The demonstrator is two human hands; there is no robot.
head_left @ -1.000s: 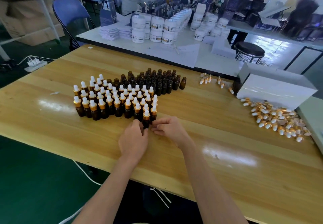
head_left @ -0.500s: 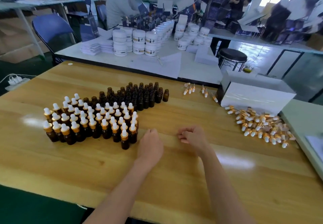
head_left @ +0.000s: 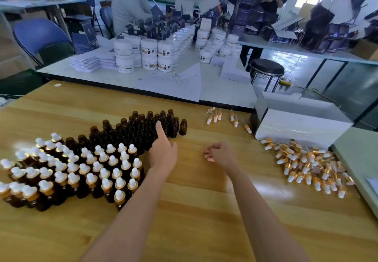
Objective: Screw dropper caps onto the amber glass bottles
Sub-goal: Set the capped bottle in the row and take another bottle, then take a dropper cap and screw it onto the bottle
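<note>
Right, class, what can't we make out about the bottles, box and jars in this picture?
Capped amber glass bottles with white rubber bulbs: the head view's left edge cuts the rows, so no full count.
Uncapped amber glass bottles: the left hand covers some.
White rectangular cardboard box: its own walls hide any contents.
Round white plastic jars: label text too small and blurred to read.

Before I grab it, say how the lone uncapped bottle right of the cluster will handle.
The uncapped amber bottle is narrow and upright, so probably light and easy to tip. Being glossy glass, it is likely rigid, slippery and breakable.
</note>
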